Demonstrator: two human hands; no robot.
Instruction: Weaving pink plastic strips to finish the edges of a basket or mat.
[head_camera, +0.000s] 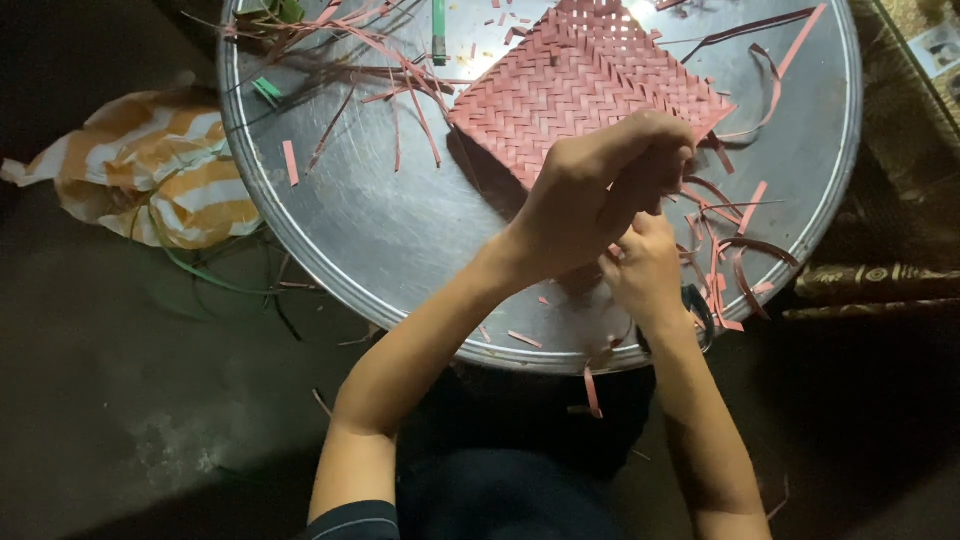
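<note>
Left hand (600, 195) on diagonal woven mat (585, 85)

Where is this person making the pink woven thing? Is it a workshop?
Probably a home craft spot on the floor, not a proper workshop. A big round metal tray serves as the worktop, holding the pink woven mat and cut pink strips. A striped orange-and-white bag lies beside it.

Person viewed from above. Both forearms are bare from elbow to wrist, with no watch, bracelet or ring visible. The left hand (590, 195) and right hand (645, 270) are ungloved. A dark short sleeve with a thin pale stripe along its hem shows on the left upper arm at the lower edge. Dark clothing covers the lap between the arms.
</note>
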